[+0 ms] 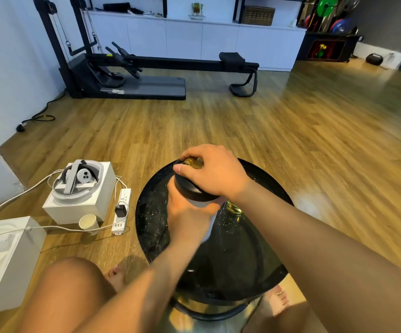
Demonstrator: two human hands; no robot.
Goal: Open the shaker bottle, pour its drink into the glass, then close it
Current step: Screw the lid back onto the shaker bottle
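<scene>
Round black worktop (274,181), seen from above by a seated person; both knees are at the near edge. 1 bottle (209,225) is located over the far half of the worktop, left of centre. Its pale body is largely covered, and its base is hidden, so contact with the surface cannot be confirmed. The black lid (191,189) is seated on top of the bottle, with a gold fitting (193,162) at its crown. The left hand (186,212) is wrapped round the body just under the lid, fingers curled about it. The right hand (215,173) comes down from above, with fingers and thumb curled over the lid's top and rim, gripping it. 1 glass (235,209) stands just to the right of the bottle, mostly concealed beneath the right wrist; the part showing has a yellowish tint. Droplets (157,212) are scattered on the worktop, chiefly along its left edge and around the glass. On the wooden floor (290,140) left of the worktop are a power strip (122,212), a paper cup (88,223) and 2 white boxes; the nearer-to-worktop box (93,205) carries a headset (78,182). An exercise machine (146,68) stands by the far wall.
</scene>
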